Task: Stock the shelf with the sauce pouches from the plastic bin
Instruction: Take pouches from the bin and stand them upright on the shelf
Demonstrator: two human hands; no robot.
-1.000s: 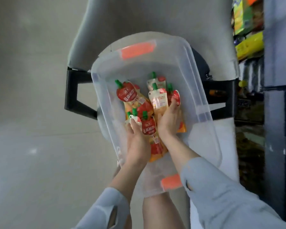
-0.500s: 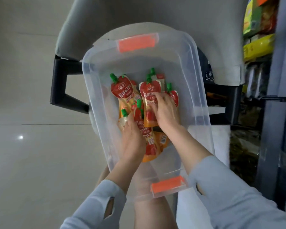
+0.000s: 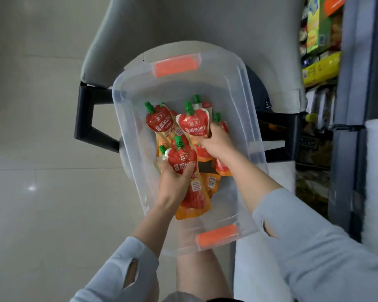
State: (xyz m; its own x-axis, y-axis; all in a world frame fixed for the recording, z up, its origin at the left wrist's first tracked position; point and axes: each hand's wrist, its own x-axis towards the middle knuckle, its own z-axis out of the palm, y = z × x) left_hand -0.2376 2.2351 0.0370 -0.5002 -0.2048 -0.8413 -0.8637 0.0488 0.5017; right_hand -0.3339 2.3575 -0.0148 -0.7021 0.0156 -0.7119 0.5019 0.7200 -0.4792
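Your left hand [image 3: 172, 182] grips the near pouch [image 3: 182, 159], your right hand [image 3: 216, 142] the far pouch [image 3: 193, 123], spouts away; the shelf [image 3: 349, 83] lies right, nearer your right hand.

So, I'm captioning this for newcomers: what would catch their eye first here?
The bright red sauce pouches with green caps stand out, piled midway along the clear plastic bin. The left hand grips one pouch toward the bin's near end, and the right hand grips a second pouch further in. Orange latches mark both ends of the bin, and a stocked shelf fills the right edge.
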